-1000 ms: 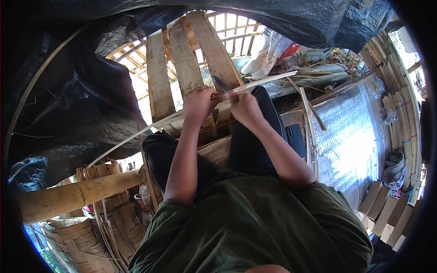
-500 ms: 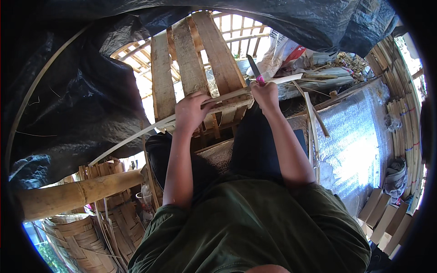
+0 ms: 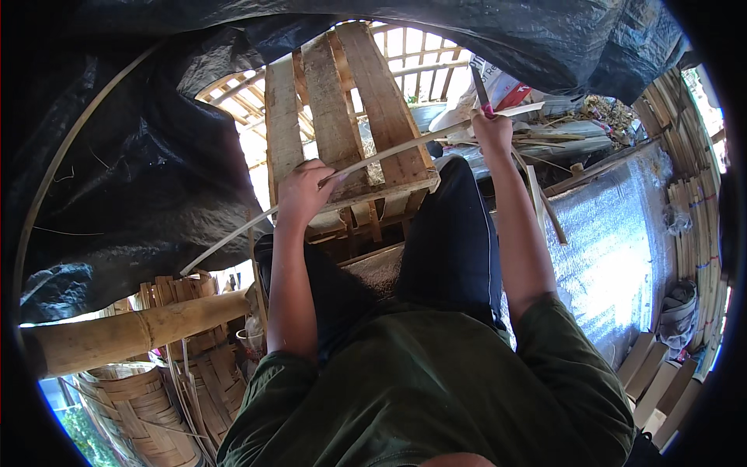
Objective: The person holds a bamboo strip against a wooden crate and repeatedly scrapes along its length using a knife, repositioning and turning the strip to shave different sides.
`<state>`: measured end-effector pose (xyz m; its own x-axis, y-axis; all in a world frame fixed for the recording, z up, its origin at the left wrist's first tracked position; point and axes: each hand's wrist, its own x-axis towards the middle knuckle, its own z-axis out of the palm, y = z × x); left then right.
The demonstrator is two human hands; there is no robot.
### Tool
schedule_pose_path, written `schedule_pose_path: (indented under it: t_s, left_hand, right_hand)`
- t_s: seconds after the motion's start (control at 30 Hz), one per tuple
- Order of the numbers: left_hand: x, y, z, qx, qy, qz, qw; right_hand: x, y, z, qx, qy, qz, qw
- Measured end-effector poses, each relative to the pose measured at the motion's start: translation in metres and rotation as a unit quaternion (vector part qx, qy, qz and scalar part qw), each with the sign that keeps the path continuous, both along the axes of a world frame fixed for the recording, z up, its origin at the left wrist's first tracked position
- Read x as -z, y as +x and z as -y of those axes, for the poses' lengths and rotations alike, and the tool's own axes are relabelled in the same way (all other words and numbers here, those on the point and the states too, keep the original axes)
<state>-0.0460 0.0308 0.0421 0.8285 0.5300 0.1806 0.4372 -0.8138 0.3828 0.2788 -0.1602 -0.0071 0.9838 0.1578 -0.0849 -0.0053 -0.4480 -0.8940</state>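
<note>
A long pale bamboo strip runs slantwise across my lap, its left end low by the black sheeting and its right end high. My left hand is closed around the strip near the front left of a slatted wooden bench. Farther right, my right hand grips a knife with a dark blade pointing up and away and a pink band near its handle. Beside the blade, the strip's right end passes at that hand; whether the fingers also pinch it is hidden.
The wooden slatted bench stands before my knees. Black plastic sheeting hangs at left and overhead. A thick bamboo pole and woven baskets are at lower left. Silvery sheeting and bamboo bundles lie right.
My right hand has moved right and away with the knife, widening the gap between my hands. My left hand has shifted slightly left, and the strip's right end reaches farther right.
</note>
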Motion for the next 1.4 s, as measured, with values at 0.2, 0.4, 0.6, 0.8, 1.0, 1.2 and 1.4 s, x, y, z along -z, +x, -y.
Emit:
schedule_pose_path:
  t_s: [0.2,0.4,0.6,0.8,1.0,1.2,1.4]
  left_hand:
    - [0.021,0.009,0.002,-0.005,0.032,-0.006,0.999]
    - [0.020,0.022,0.011,-0.009,0.060,0.007,0.998]
    - [0.030,0.016,0.003,-0.013,0.084,0.024,0.996]
    - [0.030,0.021,0.008,-0.006,0.103,0.045,0.994]
    - [0.031,0.023,0.009,0.000,0.100,0.020,0.995]
    - [0.028,0.021,0.012,-0.015,0.088,0.013,0.996]
    - [0.036,0.014,0.009,-0.006,0.116,0.043,0.992]
  right_hand:
    - [-0.012,-0.041,0.000,-0.111,-0.126,0.035,0.985]
    - [0.018,-0.033,0.012,-0.115,-0.109,0.090,0.983]
    - [0.006,-0.072,-0.011,-0.190,-0.117,-0.026,0.975]
    - [0.004,-0.079,-0.011,-0.191,-0.114,0.000,0.975]
    - [0.004,-0.062,-0.004,-0.159,-0.117,-0.058,0.979]
    - [-0.019,-0.061,-0.003,-0.132,-0.141,-0.113,0.975]
    - [-0.029,-0.078,-0.012,-0.232,-0.143,-0.124,0.954]
